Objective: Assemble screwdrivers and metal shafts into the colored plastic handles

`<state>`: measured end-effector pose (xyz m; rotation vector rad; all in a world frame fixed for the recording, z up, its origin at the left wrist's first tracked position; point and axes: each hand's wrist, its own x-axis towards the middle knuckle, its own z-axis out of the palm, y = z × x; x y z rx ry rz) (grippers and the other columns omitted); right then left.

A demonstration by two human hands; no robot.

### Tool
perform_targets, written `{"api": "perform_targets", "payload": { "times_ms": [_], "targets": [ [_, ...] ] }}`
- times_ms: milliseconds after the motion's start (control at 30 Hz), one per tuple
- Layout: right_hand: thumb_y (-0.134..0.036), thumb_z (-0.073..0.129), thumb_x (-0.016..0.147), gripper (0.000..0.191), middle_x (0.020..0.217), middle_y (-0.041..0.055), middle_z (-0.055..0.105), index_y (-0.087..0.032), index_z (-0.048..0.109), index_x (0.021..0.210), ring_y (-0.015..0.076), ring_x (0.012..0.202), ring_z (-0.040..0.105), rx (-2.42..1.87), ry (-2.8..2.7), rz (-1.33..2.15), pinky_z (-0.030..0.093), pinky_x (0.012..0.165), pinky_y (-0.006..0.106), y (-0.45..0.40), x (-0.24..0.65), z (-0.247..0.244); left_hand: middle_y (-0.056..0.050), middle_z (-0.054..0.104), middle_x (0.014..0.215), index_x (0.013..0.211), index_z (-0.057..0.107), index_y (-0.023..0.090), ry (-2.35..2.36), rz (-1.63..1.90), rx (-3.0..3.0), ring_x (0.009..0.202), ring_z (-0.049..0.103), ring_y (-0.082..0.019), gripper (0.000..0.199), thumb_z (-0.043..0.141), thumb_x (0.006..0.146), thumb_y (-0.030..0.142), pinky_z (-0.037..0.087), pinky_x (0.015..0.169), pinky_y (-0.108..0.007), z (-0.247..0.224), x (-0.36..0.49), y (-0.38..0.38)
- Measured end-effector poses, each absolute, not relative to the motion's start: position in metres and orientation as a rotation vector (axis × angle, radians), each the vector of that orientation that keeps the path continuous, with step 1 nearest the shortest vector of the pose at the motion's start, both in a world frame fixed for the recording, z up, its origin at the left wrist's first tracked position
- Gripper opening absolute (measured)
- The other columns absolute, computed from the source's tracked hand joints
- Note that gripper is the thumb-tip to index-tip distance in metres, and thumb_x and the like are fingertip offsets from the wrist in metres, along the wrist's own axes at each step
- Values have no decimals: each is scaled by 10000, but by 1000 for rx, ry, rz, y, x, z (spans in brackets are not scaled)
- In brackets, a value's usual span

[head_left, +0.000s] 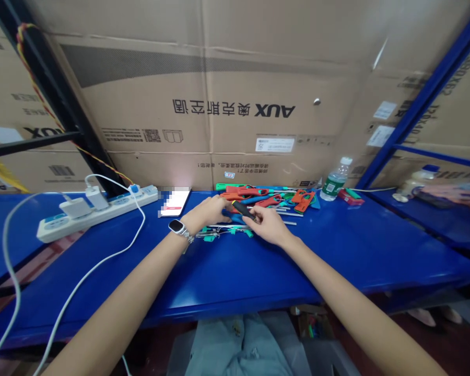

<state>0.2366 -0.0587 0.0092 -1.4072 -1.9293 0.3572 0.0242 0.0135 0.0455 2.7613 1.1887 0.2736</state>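
Observation:
My right hand [269, 223] is closed around a screwdriver [243, 210] with a black handle and a yellow end, pointing up and left. Its shaft is hidden by my fingers. Close by on the left, my left hand [212, 211], below a watch and bracelet, has its fingers closed on a blue lighter [235, 218]. Behind both hands lies a heap of long-necked lighters [272, 201] in red, orange, blue and green, their metal tubes pointing various ways. Loose green pieces and thin metal parts [209, 237] lie on the near side of my hands.
The blue tabletop [219, 282] has a white power strip [97, 211] with plugs and cables at left, and a phone [176, 202] beside it. A water bottle [336, 180] stands right of the heap. A large cardboard box [227, 68] rises behind, between metal posts.

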Motion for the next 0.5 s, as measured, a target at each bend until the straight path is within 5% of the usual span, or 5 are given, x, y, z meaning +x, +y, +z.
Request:
{"api": "perform_targets", "payload": {
  "times_ms": [500],
  "targets": [
    [-316, 754, 827, 131, 757, 12, 687, -218, 737, 911, 157, 675, 562, -1258, -2453, 183, 245, 598, 269, -75, 221, 15, -122, 654, 1211, 1164, 696, 198, 1062, 516, 2775, 1103, 633, -305, 299, 711, 867, 228, 492, 947, -433, 17, 5, 26]
  ]
}}
